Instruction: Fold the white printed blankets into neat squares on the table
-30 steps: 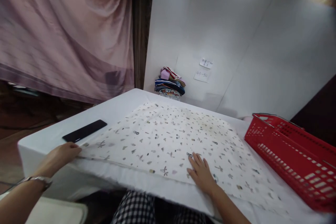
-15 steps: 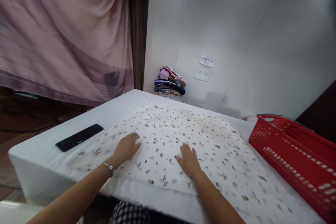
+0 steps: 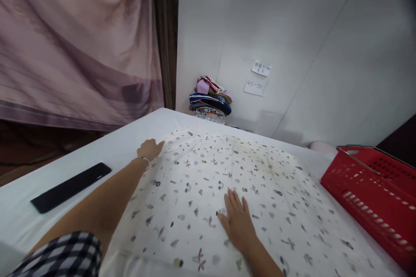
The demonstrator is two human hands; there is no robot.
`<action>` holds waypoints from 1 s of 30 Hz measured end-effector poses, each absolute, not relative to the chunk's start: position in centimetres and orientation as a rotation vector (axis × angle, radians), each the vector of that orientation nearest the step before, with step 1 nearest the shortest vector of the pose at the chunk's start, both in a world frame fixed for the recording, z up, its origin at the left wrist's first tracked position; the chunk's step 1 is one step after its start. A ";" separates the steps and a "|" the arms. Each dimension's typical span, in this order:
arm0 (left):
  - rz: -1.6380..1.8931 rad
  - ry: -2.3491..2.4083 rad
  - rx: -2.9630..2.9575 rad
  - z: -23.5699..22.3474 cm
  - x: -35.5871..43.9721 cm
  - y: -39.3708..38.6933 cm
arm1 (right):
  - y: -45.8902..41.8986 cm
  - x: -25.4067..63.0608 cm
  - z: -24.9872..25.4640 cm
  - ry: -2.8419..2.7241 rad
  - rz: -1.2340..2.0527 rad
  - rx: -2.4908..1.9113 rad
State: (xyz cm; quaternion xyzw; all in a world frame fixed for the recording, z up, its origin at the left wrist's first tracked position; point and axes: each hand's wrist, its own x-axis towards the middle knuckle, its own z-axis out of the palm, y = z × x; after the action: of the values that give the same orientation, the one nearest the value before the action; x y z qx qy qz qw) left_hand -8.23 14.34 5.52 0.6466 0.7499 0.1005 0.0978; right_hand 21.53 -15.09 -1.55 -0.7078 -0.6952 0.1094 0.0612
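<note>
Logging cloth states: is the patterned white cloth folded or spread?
Spread: the patterned white cloth lies broad and mostly flat across the table; hidden layers underneath, cannot tell.

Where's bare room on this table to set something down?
Bare tabletop runs between the black slab, the left hand and the table's far-left corner. Crowded: patterned cloth across the middle, beneath the right hand; red basket at right.
</note>
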 end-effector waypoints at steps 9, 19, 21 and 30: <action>0.214 2.251 1.743 4.3 -5.5 21.5 | -14.7 22.3 -3.2 -2.123 0.430 -2.110; 0.200 2.148 1.957 5.9 -3.7 23.0 | -14.6 21.8 -7.0 -2.005 -0.023 -2.050; 0.292 2.130 2.076 7.1 -1.6 20.5 | -14.6 22.0 -7.1 -1.993 -0.111 -2.002; -0.016 0.695 2.710 6.2 5.6 1.6 | -15.0 23.0 -5.1 -2.191 -0.093 -1.903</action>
State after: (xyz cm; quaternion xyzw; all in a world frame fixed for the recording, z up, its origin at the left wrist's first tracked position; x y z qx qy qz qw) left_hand 5.59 1.57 6.17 0.9544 0.2447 -0.0056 0.1710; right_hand 22.98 -14.95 -5.15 -0.6509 -0.7492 -0.0317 0.1187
